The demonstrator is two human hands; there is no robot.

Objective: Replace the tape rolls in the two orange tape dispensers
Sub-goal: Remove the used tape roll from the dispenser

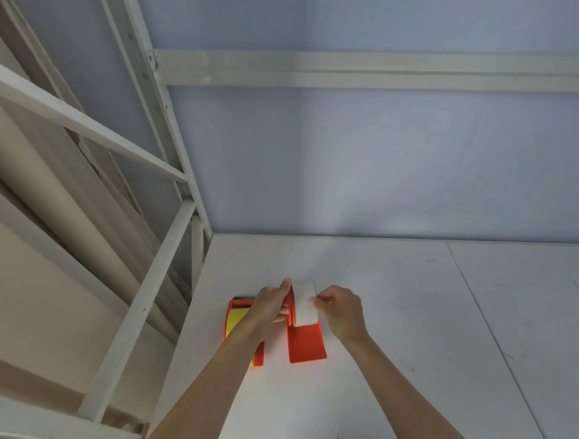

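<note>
Looks like roll-swapping on the right orange dispenser (304,335): left hand (271,306) steadies its frame, right hand (340,312) pinches the white tape roll (305,305). Second dispenser (241,325), holding yellow tape, sits alongside on the tabletop (410,328). Next up, probably seat or thread it.

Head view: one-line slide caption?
Both hands, left and right, work a white tape roll on an orange dispenser.

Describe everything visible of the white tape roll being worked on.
The wide white tape roll stands on edge in the right-hand orange plastic tape dispenser, on the white table. Its matte outer band faces the camera; its core is hidden. The right hand pinches its right edge, while the left hand holds the dispenser's left side.
</note>
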